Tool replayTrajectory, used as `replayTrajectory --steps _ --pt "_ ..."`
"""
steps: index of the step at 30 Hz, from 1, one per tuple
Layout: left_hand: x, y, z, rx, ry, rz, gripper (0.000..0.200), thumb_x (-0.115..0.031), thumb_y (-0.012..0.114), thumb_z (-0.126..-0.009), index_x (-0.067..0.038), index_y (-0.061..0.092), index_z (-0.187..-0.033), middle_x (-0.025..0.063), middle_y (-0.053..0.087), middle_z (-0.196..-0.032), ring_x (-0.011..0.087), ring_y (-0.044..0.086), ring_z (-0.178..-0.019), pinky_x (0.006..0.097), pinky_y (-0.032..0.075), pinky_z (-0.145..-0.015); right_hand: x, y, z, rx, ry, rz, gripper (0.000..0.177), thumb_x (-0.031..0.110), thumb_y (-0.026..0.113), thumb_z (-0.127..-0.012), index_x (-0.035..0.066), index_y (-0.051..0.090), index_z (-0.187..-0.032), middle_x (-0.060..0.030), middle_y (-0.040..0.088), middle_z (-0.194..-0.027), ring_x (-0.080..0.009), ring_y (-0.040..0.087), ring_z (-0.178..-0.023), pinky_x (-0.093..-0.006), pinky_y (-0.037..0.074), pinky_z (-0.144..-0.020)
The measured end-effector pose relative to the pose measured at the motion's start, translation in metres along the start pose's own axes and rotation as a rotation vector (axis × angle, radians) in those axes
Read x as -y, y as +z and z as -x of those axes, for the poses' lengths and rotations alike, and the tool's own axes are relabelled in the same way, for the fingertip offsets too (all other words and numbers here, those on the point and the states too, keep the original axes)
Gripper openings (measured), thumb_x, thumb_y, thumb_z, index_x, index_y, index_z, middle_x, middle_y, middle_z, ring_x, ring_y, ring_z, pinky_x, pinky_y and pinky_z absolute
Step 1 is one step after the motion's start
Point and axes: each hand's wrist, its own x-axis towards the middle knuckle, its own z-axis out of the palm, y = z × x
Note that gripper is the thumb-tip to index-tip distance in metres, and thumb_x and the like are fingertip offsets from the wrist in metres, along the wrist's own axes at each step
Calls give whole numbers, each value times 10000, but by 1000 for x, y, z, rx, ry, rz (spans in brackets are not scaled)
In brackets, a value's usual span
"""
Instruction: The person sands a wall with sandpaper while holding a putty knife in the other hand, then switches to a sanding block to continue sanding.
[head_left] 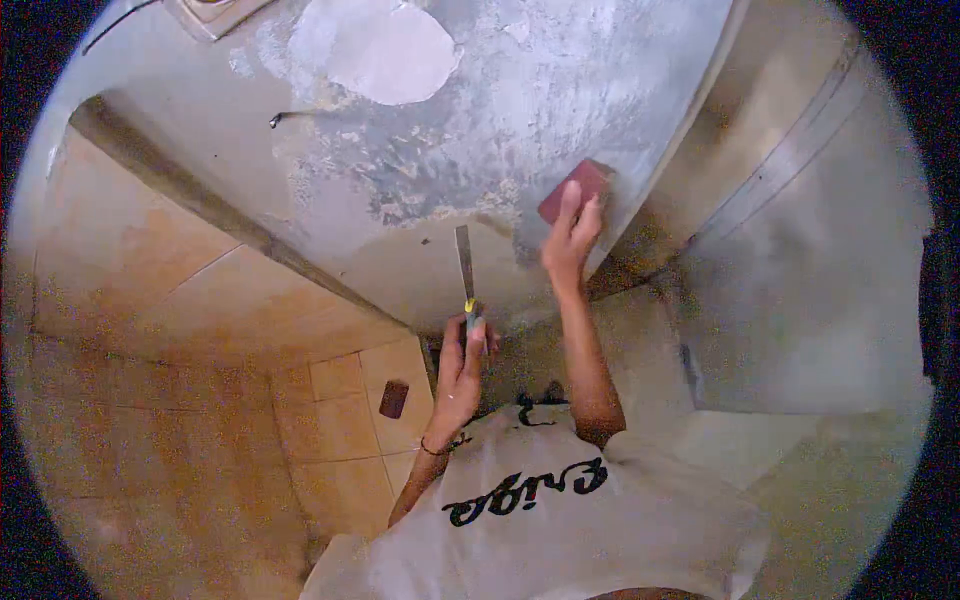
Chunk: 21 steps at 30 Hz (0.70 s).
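Note:
My right hand [575, 235] grips a reddish-brown sanding block [578, 190] and presses it on the patchy grey wall surface [500, 130], near its right edge. Lower and to the left, my left hand [463, 365] is closed round the handle of a putty knife [464, 262], whose narrow metal blade points up towards the wall. A round pale patch [390, 50] lies at the top of the surface, with rough, scraped paint below it.
A dark red block [395, 399] lies on the tiles [340, 430] at the lower left. A thin dark hook [276, 121] sticks out at the upper left. A ledge edge [230, 215] runs diagonally at the left; a grey panel [790, 290] stands at the right.

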Motion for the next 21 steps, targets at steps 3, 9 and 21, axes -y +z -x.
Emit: replayTrajectory --steps 3,9,21 --pt "3 -2 -3 -45 -3 -135 318 -340 448 -1058 -37 482 -1145 40 545 -918 124 487 -806 270 428 -734 8 -1 -10 -157 178 -21 324 285 505 -1030 -28 587 -1028 -138 621 -889 -234 561 -800 -372 466 -761" --pt "-2 13 -7 -36 -30 -52 313 -335 442 -1059 -35 488 -1134 41 549 -929 120 501 -814 267 435 -740 8 2 -7 52 -98 -24 309 283 506 -1025 -13 596 -1031 -152 630 -872 -274 589 -788 -397 462 -746" --pt "-4 45 -7 -124 -65 26 344 -344 458 -1053 -24 477 -1180 49 566 -947 121 522 -825 277 451 -739 -2 -22 -18 139 -37 -2 339 281 469 -1041 -24 583 -1132 -188 640 -967 -275 598 -870 -393 479 -814"
